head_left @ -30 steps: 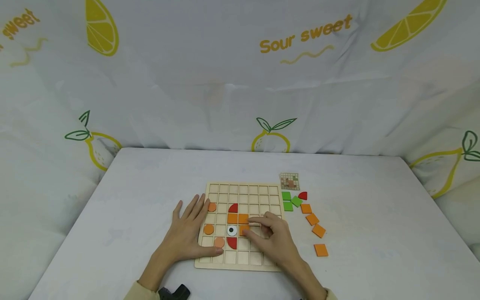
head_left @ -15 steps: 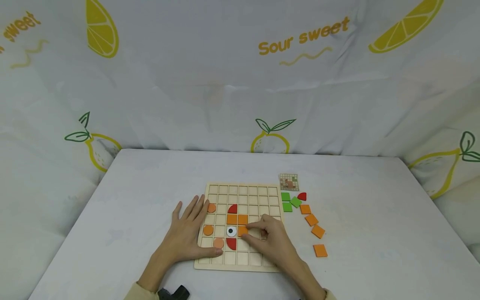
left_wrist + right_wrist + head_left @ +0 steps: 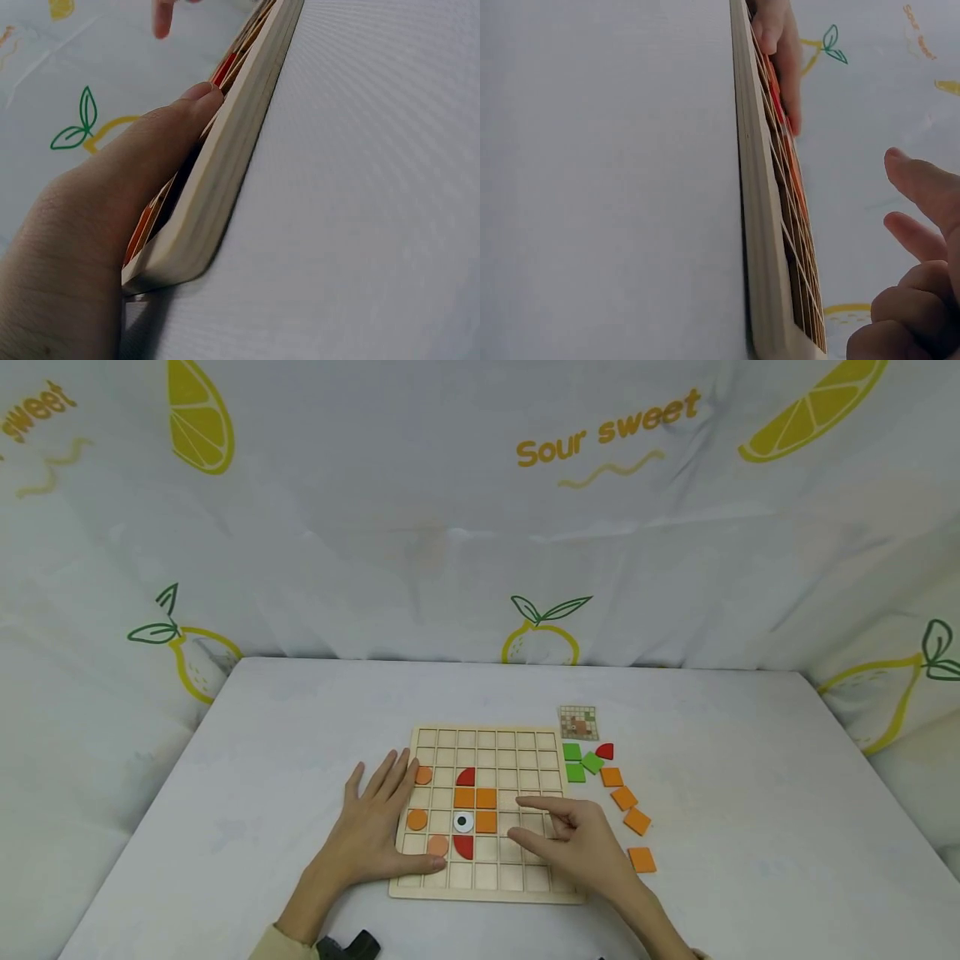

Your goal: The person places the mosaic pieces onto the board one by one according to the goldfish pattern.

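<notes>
Brace the board (image 3: 487,877) with flat-spread, ungripping left hand (image 3: 371,835); best pinch loose orange square (image 3: 642,860) edgewise with empty, half-parted right hand (image 3: 581,845).

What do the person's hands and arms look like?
The left hand and right hand have no visible gloves or rings. A plain beige left sleeve shows beside a black object, possibly worn; only a sliver of right sleeve is visible.

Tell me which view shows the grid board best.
The head view: it looks down on the grid board, with only parts behind the left hand and right hand. Both wrist views show only part of it, nearly edge-on, its top barely showing.
</notes>
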`<state>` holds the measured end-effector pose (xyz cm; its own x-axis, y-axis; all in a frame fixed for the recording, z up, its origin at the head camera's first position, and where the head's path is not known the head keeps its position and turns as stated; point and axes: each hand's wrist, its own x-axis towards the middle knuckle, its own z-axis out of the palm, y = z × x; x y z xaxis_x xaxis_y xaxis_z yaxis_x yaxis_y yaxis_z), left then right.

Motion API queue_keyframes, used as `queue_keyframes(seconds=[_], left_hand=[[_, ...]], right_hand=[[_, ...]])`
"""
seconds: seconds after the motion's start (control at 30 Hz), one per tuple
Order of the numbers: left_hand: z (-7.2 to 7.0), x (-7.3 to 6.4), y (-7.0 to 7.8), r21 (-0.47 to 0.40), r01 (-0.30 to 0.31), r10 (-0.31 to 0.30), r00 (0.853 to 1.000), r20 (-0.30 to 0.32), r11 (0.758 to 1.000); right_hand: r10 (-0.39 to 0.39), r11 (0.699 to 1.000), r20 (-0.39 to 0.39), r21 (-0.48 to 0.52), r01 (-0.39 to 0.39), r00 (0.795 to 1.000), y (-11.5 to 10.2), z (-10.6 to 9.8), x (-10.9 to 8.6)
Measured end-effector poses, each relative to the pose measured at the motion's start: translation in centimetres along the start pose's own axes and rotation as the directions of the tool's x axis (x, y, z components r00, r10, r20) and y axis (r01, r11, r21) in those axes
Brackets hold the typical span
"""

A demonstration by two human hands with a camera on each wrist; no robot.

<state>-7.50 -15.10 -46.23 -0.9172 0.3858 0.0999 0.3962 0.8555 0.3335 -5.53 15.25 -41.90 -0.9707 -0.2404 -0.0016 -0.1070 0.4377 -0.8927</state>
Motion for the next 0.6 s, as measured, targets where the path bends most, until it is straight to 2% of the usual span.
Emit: queue_keyframes(seconds=[0.17,0.27,0.37,0.6], left_hand=[[-0.1,0.0,0.0,0.0,0.0,0.0,1.0,0.001,1.0],[-0.1,0.0,0.0,0.001,0.002,-0.002,1.0,0.003,1.0],[0.0,0.1,0.1,0.004,-0.001,0.001,1.0,0.002,1.0],[0.0,0.1,0.0,0.006,-0.02,0.02,1.0,-0.02,1.0]], right_hand=[[0.079,0.996,-0.034,0.052,-0.077,0.996,0.6,-2.3,-1.9],[0.097,0.995,-0.064,0.001,-0.098,0.993,1.0,-3.6,-3.2],[0.079,0.995,-0.087,-0.057,-0.084,0.993,1.8,-4.8,-4.4],[0.132,0.976,-0.111,-0.159,-0.149,0.985,3.7,-7.2,-6.3]])
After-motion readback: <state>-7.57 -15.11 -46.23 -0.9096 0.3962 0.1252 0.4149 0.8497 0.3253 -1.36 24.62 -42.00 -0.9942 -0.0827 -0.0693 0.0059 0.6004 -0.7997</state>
